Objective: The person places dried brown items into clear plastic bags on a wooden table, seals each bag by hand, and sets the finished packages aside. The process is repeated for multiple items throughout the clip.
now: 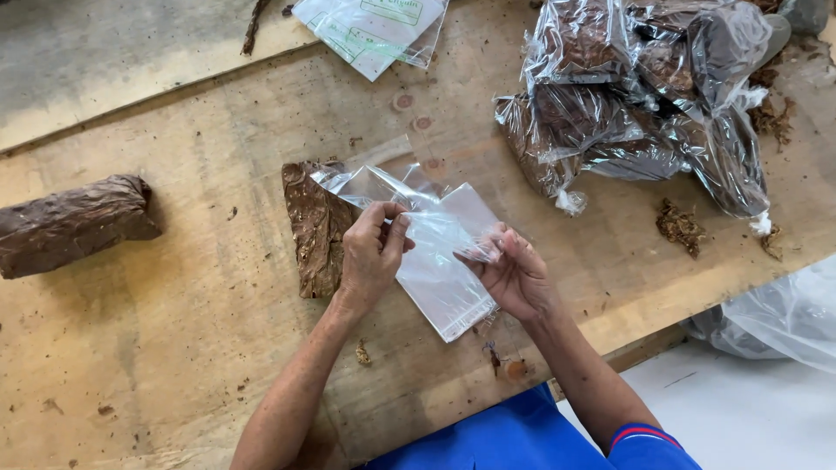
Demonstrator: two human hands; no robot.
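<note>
We see a clear bag (pixel 440 261) at the middle of the frame, held just above the wooden table (pixel 218 287). The left hand (pixel 373 252) pinches its upper edge between thumb and curled fingers. The right hand (pixel 515 274) grips the opposite edge the same way, fingers closed on the plastic. The bag's sealed end points toward the lower edge of the frame and hangs free between the wrists.

Just left of the left hand, partly under the bag's upper corner, a flat brown leaf slab (pixel 313 228) lies on the table. A second brown block (pixel 71 224) lies well apart at the left edge of the frame. At upper right sits a heap of filled bags (pixel 640 96), shiny and knotted, with brown contents inside. Loose brown crumbs (pixel 679 226) lie near that heap, right of centre. A stack of empty printed bags (pixel 374 30) rests at top centre. At the right edge, below the table, a crumpled plastic sheet (pixel 775 318) shows. Blue sleeves (pixel 649 444) fill the bottom of the frame.
</note>
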